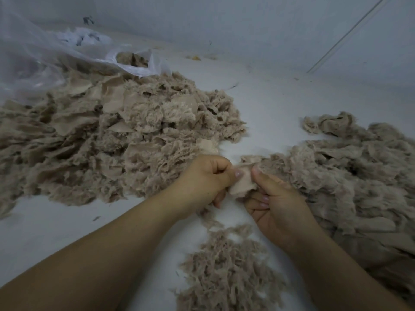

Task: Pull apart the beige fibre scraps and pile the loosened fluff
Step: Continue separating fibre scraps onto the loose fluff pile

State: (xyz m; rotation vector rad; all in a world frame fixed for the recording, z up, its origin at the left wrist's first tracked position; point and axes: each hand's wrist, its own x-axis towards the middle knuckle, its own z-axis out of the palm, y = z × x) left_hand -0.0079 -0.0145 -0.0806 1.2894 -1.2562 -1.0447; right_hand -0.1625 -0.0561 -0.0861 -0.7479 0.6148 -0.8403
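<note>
Beige fibre scraps lie in a big heap on the white table, filling the left side and running off the left edge. A second heap spreads on the right, cut off by the right and lower edges; whether it is worked or not is hard to tell. A clear plastic bag lies behind the left heap, with more beige material dimly seen through its opening. Loosened fluff forms a smaller pile near the bottom, between the forearms and running out of view below. One small scrap is held up between the heaps: the left hand and right hand both have their fingers curled and clamped on it, thumbs pressing its upper side. The scrap's lower part is hidden behind the fingers.
</note>
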